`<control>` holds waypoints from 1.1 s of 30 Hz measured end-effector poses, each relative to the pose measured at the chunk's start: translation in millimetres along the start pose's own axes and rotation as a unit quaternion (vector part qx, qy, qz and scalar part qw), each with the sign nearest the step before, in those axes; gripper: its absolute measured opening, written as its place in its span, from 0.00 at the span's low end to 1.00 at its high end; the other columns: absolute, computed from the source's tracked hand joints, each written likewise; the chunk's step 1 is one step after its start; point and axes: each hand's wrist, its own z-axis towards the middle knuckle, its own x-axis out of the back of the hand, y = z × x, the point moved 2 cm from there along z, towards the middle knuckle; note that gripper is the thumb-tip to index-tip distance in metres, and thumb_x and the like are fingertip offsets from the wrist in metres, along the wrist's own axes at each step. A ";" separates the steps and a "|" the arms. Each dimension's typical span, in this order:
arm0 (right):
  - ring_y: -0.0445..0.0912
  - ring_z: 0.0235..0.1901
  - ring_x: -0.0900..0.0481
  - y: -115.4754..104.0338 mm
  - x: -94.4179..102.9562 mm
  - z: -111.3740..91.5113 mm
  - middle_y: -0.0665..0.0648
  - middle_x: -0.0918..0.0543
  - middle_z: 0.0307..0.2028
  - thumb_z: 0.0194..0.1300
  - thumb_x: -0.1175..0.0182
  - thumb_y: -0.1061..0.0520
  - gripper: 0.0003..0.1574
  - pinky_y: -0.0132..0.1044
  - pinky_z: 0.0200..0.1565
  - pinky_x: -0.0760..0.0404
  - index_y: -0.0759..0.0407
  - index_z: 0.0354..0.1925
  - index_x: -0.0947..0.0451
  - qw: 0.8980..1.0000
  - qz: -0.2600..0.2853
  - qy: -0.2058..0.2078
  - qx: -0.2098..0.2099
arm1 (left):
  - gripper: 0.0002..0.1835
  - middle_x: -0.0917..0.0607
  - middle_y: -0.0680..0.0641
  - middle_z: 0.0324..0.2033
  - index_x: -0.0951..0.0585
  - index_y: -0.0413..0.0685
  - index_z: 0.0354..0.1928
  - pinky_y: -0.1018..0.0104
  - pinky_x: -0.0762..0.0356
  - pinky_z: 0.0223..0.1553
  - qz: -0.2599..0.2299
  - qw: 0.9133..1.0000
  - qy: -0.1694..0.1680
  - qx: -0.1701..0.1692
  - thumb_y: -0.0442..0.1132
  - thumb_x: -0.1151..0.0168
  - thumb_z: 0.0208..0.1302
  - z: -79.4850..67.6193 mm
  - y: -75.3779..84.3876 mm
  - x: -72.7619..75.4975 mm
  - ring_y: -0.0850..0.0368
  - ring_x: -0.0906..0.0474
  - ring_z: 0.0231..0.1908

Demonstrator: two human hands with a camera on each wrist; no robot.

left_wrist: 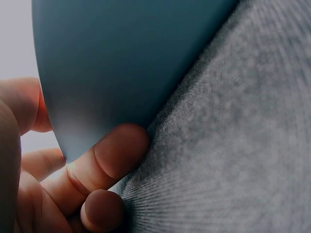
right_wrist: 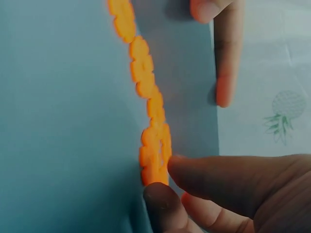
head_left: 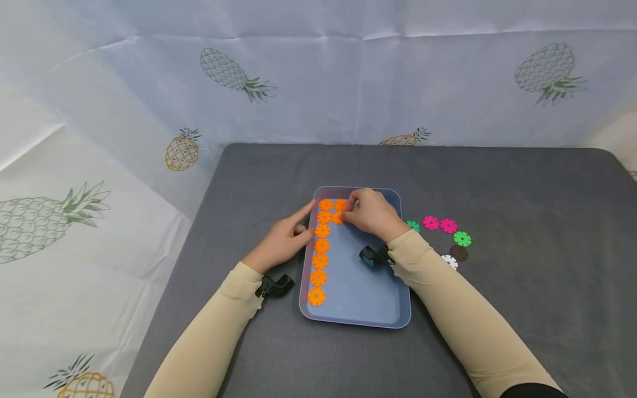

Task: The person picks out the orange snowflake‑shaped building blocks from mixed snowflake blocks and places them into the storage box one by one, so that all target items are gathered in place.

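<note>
Orange notched plastic discs (head_left: pixel 320 245) lie in a column along the left side of a blue tray (head_left: pixel 358 318), with a second short column beside its far end. My right hand (head_left: pixel 370 213) reaches over the tray and pinches an orange disc (head_left: pixel 337 218) of that second column between thumb and fingers. In the right wrist view those fingertips (right_wrist: pixel 163 204) meet the near end of the orange row (right_wrist: pixel 141 68). My left hand (head_left: pixel 283 243) holds the tray's left rim, its index finger stretched forward. Fingers press the outer tray wall (left_wrist: pixel 112 58) in the left wrist view.
Right of the tray, loose discs lie on the grey tablecloth (head_left: pixel 522 276): pink discs (head_left: pixel 431 223), a green disc (head_left: pixel 462 239), a brown disc (head_left: pixel 459 253) and a white disc (head_left: pixel 450 261). Another green disc (head_left: pixel 413 225) is partly hidden by the right wrist. A pineapple-print cloth (head_left: pixel 318 88) hangs behind.
</note>
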 end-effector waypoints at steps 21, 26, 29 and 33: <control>0.48 0.23 0.24 -9.5 11.3 -36.9 0.53 0.22 0.24 0.66 0.29 0.47 0.14 0.41 0.28 0.24 0.55 0.38 0.18 0.999 -0.009 -0.003 0.033 | 0.40 0.32 0.55 0.15 0.43 0.67 0.84 0.65 0.44 0.26 -0.010 1.000 0.001 0.000 0.42 0.44 0.72 -1.5 0.2 0.1 0.60 0.45 0.17; 0.48 0.21 0.25 -8.6 12.3 -47.3 0.53 0.22 0.22 0.67 0.29 0.47 0.14 0.40 0.28 0.25 0.56 0.37 0.18 0.999 -0.001 -0.002 0.048 | 0.40 0.32 0.55 0.15 0.43 0.67 0.84 0.64 0.44 0.26 -0.011 1.000 -0.003 0.003 0.42 0.45 0.72 -1.6 0.2 0.0 0.60 0.46 0.17; 0.47 0.21 0.25 -5.9 12.8 -51.3 0.53 0.22 0.22 0.68 0.30 0.48 0.13 0.41 0.28 0.24 0.56 0.36 0.18 0.998 0.004 -0.003 0.058 | 0.40 0.33 0.54 0.15 0.43 0.68 0.84 0.64 0.44 0.25 -0.011 1.000 -0.005 0.003 0.42 0.45 0.72 -1.0 0.7 0.4 0.60 0.46 0.17; 0.47 0.20 0.26 -2.8 13.1 -54.4 0.53 0.23 0.21 0.69 0.31 0.49 0.12 0.41 0.28 0.25 0.56 0.35 0.17 0.997 0.009 -0.004 0.077 | 0.39 0.33 0.55 0.14 0.43 0.67 0.84 0.65 0.45 0.26 -0.007 1.000 -0.002 -0.002 0.42 0.44 0.73 -0.4 -0.5 0.5 0.60 0.47 0.16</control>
